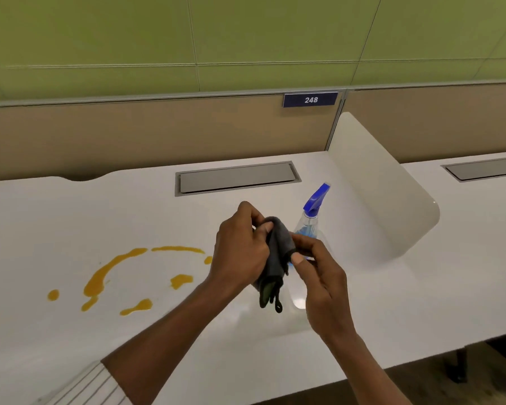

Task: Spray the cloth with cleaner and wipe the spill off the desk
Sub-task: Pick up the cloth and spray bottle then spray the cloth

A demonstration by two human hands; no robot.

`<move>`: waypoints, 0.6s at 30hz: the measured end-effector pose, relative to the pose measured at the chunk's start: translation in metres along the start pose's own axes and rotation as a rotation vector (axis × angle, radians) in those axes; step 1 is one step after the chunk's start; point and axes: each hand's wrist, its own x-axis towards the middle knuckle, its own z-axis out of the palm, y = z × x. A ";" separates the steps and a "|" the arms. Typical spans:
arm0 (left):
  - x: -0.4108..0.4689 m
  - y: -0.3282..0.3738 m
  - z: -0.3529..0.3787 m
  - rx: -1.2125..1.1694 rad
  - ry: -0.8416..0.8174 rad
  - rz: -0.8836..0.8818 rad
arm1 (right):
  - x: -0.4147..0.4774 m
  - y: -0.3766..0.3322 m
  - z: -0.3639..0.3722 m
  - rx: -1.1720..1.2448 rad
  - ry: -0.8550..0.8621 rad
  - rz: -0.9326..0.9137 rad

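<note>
A dark grey cloth (276, 258) hangs bunched above the white desk (100, 217), held between both hands. My left hand (240, 249) grips its upper left side. My right hand (319, 270) pinches its right edge between thumb and fingers. Just behind the cloth and my right hand stands a clear spray bottle (307, 226) with a blue trigger head, upright on the desk; its lower part is hidden. An orange-yellow spill (100, 279) lies in curved streaks and several drops on the desk, left of my hands.
A grey cable hatch (237, 178) is set into the desk behind the hands. A white rounded divider (386, 200) stands to the right of the bottle. A tan partition with a blue "248" plate (310, 99) backs the desk. The desk's front edge runs at lower right.
</note>
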 end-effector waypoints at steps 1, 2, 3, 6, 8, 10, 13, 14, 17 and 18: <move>-0.001 0.004 -0.013 0.008 0.004 0.001 | -0.006 -0.006 0.007 -0.012 -0.032 -0.052; -0.001 0.008 -0.025 0.021 0.007 0.005 | -0.010 -0.013 0.015 -0.066 -0.053 -0.103; -0.002 0.012 -0.038 0.036 0.011 0.016 | -0.011 -0.018 0.023 -0.131 -0.067 -0.147; -0.004 0.018 -0.075 0.099 0.026 0.043 | -0.011 -0.029 0.048 -0.154 -0.115 -0.210; -0.006 0.016 -0.097 0.133 0.048 0.041 | -0.012 -0.035 0.061 -0.057 -0.142 -0.220; -0.008 0.010 -0.113 0.150 0.075 0.025 | -0.015 -0.044 0.071 0.035 -0.208 -0.180; -0.016 -0.003 -0.129 0.175 0.104 0.001 | -0.020 -0.054 0.090 0.046 -0.294 -0.145; -0.019 -0.008 -0.134 0.175 0.102 -0.001 | -0.022 -0.055 0.097 0.038 -0.298 -0.144; -0.026 -0.022 -0.152 0.185 0.035 0.000 | -0.023 -0.051 0.114 0.055 -0.257 -0.132; -0.027 -0.027 -0.160 0.188 0.010 -0.007 | -0.022 -0.048 0.117 0.069 -0.243 -0.141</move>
